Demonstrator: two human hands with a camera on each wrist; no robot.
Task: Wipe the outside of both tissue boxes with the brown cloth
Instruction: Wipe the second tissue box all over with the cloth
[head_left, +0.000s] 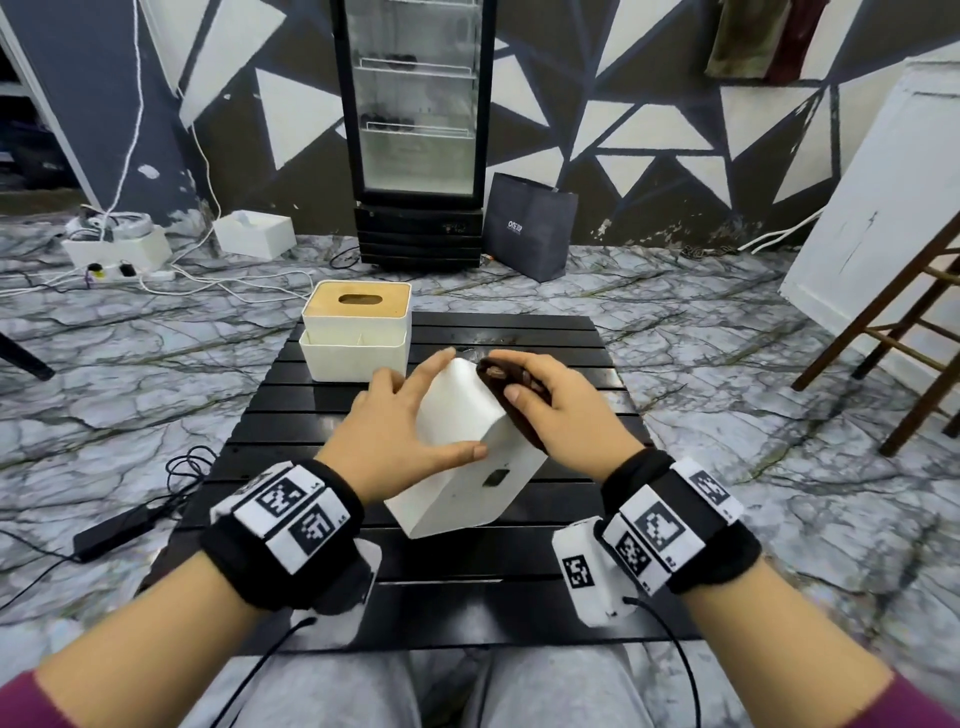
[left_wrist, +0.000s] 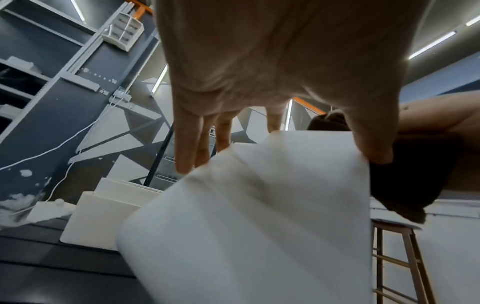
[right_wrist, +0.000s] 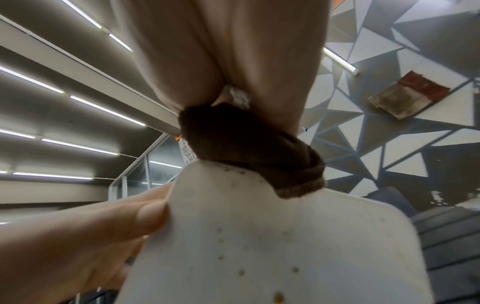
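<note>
A white tissue box (head_left: 467, 496) stands tilted on one edge in the middle of the black slatted table (head_left: 519, 561). My left hand (head_left: 460, 405) holds it from above, fingers over the far corner and thumb (left_wrist: 376, 148) on the near edge. My right hand (head_left: 524, 384) grips the brown cloth (head_left: 522, 426) and presses it against the box's right side. In the right wrist view the cloth (right_wrist: 246, 148) sits on the top edge of a speckled face of the box (right_wrist: 272, 236). The second tissue box (head_left: 358, 338), with a wooden lid, stands untouched at the table's back left.
A glass-door fridge (head_left: 415, 130) and a black paper bag (head_left: 530, 228) stand on the floor behind the table. A wooden stool (head_left: 909, 338) is to the right. Cables, a power strip and a white box (head_left: 254, 234) lie at the back left, a black adapter (head_left: 114, 530) near left.
</note>
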